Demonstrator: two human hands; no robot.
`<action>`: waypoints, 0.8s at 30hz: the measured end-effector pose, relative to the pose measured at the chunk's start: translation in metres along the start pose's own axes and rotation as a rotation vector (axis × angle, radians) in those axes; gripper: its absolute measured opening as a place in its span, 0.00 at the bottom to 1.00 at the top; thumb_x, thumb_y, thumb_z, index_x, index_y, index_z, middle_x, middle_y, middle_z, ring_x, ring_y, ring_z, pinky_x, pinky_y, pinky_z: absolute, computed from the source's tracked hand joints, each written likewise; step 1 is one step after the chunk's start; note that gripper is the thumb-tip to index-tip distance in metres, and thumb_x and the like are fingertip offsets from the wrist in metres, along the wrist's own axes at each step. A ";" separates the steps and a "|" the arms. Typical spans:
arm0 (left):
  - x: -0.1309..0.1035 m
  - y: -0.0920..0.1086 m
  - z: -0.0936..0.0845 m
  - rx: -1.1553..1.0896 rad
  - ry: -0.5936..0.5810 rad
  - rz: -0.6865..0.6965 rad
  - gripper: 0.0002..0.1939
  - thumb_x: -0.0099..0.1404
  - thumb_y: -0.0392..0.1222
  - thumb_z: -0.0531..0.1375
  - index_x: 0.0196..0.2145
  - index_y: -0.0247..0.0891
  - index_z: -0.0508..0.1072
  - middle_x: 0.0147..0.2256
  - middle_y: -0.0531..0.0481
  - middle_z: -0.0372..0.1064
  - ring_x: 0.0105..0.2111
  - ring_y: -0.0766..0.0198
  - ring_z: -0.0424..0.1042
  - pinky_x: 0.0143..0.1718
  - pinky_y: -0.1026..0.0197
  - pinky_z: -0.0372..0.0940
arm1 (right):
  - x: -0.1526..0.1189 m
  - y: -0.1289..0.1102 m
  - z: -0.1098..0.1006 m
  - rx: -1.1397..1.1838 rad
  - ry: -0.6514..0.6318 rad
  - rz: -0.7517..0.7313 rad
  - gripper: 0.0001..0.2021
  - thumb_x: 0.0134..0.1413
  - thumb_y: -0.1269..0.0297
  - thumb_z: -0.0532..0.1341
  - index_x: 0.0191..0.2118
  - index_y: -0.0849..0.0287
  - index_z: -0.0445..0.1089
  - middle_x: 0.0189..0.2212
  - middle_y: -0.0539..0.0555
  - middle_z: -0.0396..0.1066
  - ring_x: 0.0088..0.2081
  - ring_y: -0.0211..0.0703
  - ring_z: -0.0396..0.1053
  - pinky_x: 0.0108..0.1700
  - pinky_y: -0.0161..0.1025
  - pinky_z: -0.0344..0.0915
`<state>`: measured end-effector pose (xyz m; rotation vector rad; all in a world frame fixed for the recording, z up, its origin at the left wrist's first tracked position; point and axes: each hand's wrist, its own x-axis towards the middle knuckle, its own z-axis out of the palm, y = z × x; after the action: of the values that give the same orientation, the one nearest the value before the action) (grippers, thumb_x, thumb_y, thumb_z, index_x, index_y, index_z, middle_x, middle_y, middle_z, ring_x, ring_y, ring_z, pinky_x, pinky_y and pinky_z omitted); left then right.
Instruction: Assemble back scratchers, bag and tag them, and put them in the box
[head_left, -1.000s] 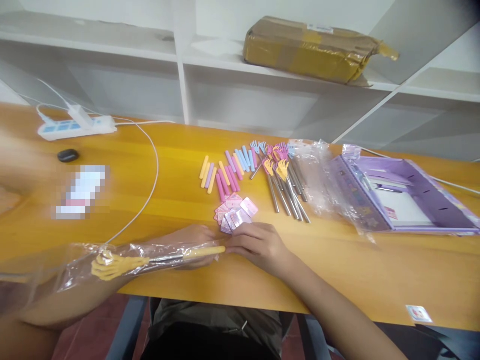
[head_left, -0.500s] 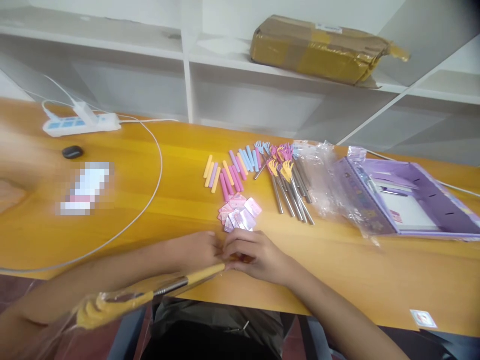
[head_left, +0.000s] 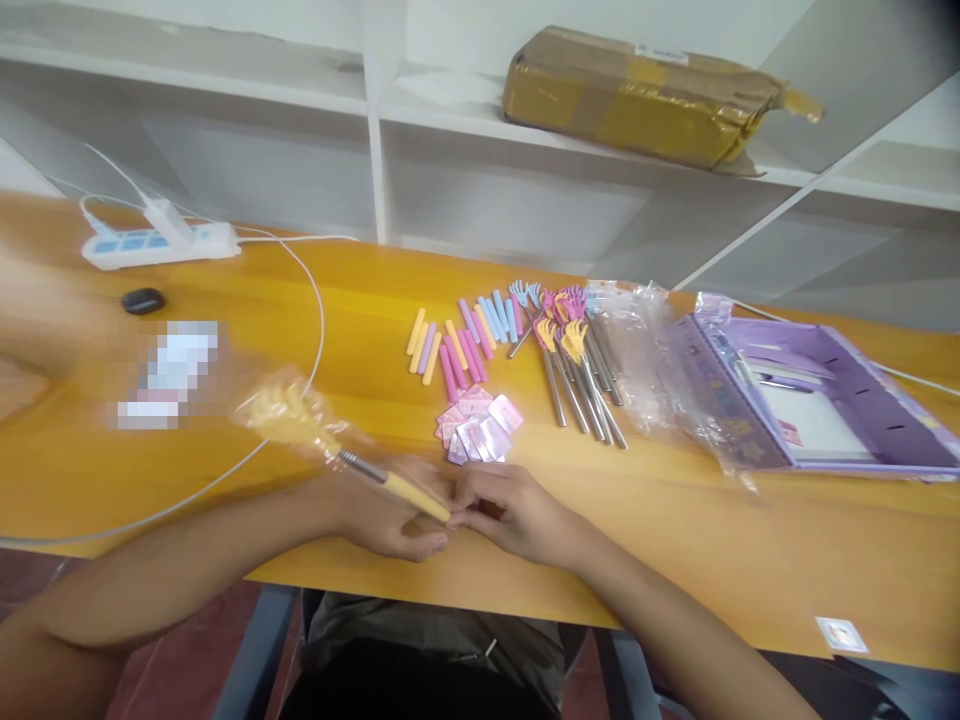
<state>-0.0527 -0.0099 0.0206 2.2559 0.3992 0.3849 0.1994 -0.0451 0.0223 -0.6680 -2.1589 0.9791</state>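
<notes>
Yellow scratcher (head_left: pixel 414 495): bagged.
Right hand (head_left: pixel 529 515): fingertips pinch handle end, likely for steadiness.
Left hand (head_left: pixel 367 518): behind it, grip unclear.
Cards (head_left: pixel 484 437): just beyond right fingers.

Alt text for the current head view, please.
A person's right hand holds a plastic-wrapped yellow claw-headed stick at its handle end, the left hand beside it, over a wooden table. Beyond lie cards, coloured rods and unwrapped claw-headed sticks, with an open purple box rightward.

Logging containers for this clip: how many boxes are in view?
2: a taped cardboard box on the white shelf, and an open purple box towards the right of the table.
</notes>
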 end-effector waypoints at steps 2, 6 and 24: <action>-0.001 -0.001 -0.005 -0.141 0.021 -0.059 0.09 0.74 0.48 0.64 0.40 0.40 0.77 0.38 0.48 0.77 0.38 0.57 0.75 0.45 0.56 0.69 | 0.000 0.002 -0.001 -0.016 0.012 0.028 0.08 0.72 0.66 0.69 0.38 0.57 0.73 0.34 0.51 0.77 0.34 0.36 0.74 0.37 0.32 0.69; 0.003 -0.008 -0.010 -0.390 0.193 -0.246 0.19 0.81 0.56 0.59 0.43 0.37 0.77 0.38 0.48 0.75 0.39 0.59 0.74 0.45 0.58 0.68 | -0.002 0.009 -0.001 -0.037 0.062 0.104 0.10 0.73 0.62 0.69 0.39 0.57 0.71 0.31 0.47 0.72 0.29 0.33 0.68 0.33 0.30 0.64; 0.008 -0.022 -0.003 -0.683 0.266 -0.440 0.27 0.74 0.66 0.66 0.48 0.36 0.78 0.44 0.45 0.80 0.45 0.55 0.78 0.50 0.53 0.74 | -0.002 0.006 -0.020 -0.458 0.071 -0.249 0.04 0.76 0.67 0.64 0.51 0.57 0.76 0.44 0.56 0.76 0.41 0.40 0.76 0.40 0.36 0.73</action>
<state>-0.0505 0.0092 0.0074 1.4105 0.7541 0.4976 0.2162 -0.0341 0.0272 -0.6085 -2.3511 0.3258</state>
